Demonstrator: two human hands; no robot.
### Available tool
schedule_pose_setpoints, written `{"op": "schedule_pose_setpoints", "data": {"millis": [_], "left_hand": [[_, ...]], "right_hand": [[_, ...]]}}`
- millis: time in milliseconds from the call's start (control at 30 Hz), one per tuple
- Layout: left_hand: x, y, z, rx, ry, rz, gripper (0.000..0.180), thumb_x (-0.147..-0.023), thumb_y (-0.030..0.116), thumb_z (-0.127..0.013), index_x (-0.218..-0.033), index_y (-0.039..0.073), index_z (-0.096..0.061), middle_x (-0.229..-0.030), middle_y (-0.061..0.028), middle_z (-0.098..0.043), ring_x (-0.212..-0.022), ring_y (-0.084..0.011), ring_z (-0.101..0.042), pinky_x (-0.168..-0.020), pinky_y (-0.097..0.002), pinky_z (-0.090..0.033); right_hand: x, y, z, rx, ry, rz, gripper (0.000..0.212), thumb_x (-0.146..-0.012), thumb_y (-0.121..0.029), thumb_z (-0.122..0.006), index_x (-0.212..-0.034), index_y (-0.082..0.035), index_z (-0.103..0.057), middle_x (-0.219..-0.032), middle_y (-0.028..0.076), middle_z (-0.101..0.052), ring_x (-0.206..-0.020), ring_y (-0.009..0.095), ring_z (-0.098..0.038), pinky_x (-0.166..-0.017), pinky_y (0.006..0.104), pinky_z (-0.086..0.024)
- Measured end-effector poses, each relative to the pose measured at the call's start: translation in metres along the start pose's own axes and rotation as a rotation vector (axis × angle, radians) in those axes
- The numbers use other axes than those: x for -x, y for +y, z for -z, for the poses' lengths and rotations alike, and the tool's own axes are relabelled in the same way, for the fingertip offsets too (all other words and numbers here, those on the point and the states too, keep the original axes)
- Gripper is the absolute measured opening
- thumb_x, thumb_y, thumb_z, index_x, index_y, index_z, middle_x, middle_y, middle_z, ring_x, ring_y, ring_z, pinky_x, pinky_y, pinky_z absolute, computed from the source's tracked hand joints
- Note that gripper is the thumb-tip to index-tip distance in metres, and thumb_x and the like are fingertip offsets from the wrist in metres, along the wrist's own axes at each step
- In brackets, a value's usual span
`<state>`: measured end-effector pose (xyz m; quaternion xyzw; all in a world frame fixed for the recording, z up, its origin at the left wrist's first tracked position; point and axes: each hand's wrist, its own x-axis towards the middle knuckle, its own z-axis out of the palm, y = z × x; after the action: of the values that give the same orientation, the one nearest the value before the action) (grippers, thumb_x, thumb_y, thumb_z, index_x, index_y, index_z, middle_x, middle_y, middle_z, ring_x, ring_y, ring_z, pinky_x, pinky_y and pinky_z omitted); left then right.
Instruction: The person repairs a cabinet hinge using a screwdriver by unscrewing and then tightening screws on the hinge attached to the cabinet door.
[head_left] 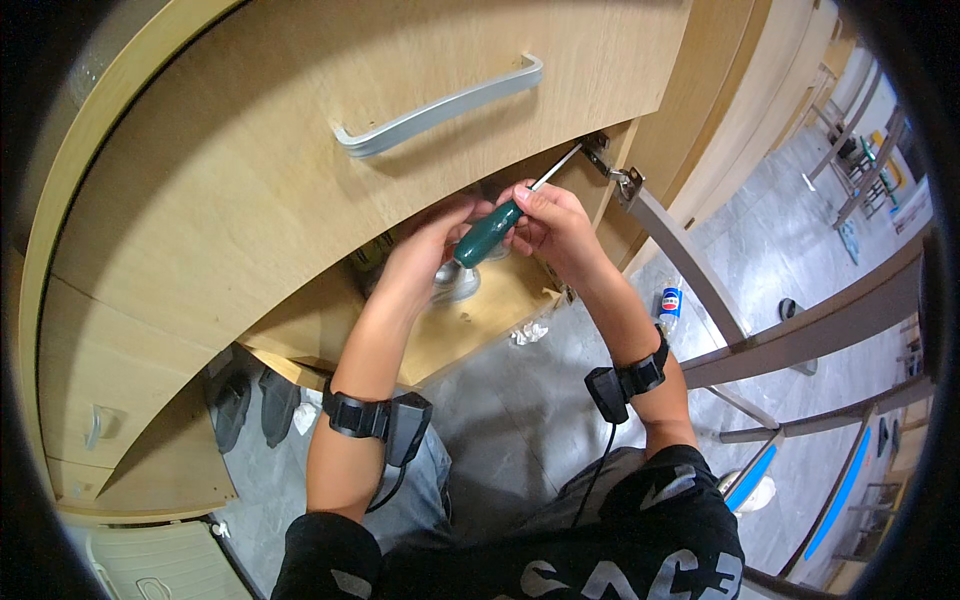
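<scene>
A screwdriver (487,236) with a dark green handle slants up to the right under the drawer front. Its metal shaft reaches a metal hinge (598,152) on the cabinet's right side wall, where the tip is too small to make out. My right hand (550,222) pinches the front of the handle, thumb on top near the shaft. My left hand (425,245) closes around the rear of the handle from the left, its fingertips partly hidden behind it. Below the handle, a round silvery metal object (457,284) rests in the open cabinet (470,335).
Overhead is a wooden front with a grey handle (440,108). Grey-brown bars (690,265) run beside the hinge to the right. On the tiled floor lie a bottle with a blue label (670,303), crumpled white paper (529,332) and dark slippers (278,405). Blue-edged chairs (840,490) stand at right.
</scene>
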<state>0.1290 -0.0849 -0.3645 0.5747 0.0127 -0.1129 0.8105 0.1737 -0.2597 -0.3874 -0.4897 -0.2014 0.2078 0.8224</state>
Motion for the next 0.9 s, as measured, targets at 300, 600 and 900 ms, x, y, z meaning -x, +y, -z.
{"op": "schedule_pose_setpoints", "data": {"millis": [300, 600, 900], "left_hand": [[0.004, 0.002, 0.003, -0.062, 0.087, -0.045, 0.021, -0.089, 0.02, -0.053, -0.1, 0.003, -0.059, -0.098, -0.0063, -0.063, -0.089, -0.0155, -0.06, -0.08, -0.0272, -0.046], [0.009, 0.013, 0.032, -0.292, 0.024, 0.152, 0.045, -0.093, 0.045, -0.038, -0.083, 0.004, -0.055, -0.056, -0.004, -0.053, -0.04, -0.0095, -0.043, -0.039, -0.0216, -0.031], [0.005, -0.002, 0.017, -0.598, 0.294, -0.309, 0.015, -0.083, 0.009, -0.061, -0.095, 0.001, -0.056, -0.073, -0.0027, -0.056, -0.056, -0.0081, -0.045, -0.052, -0.0215, -0.036]], "right_hand": [[-0.005, 0.012, -0.006, -0.036, 0.081, 0.081, 0.024, -0.091, -0.025, -0.052, -0.094, -0.001, -0.055, -0.077, 0.006, -0.059, -0.065, 0.013, -0.058, -0.059, 0.024, -0.048], [-0.019, 0.005, -0.005, -0.049, 0.028, 0.141, 0.025, -0.09, -0.022, -0.052, -0.095, 0.003, -0.054, -0.083, 0.012, -0.062, -0.07, 0.018, -0.061, -0.064, 0.0263, -0.048], [-0.029, 0.008, -0.007, -0.237, 0.133, 0.175, 0.024, -0.088, -0.014, -0.055, -0.104, 0.004, -0.052, -0.097, 0.012, -0.06, -0.082, 0.019, -0.06, -0.069, 0.0287, -0.048]]}}
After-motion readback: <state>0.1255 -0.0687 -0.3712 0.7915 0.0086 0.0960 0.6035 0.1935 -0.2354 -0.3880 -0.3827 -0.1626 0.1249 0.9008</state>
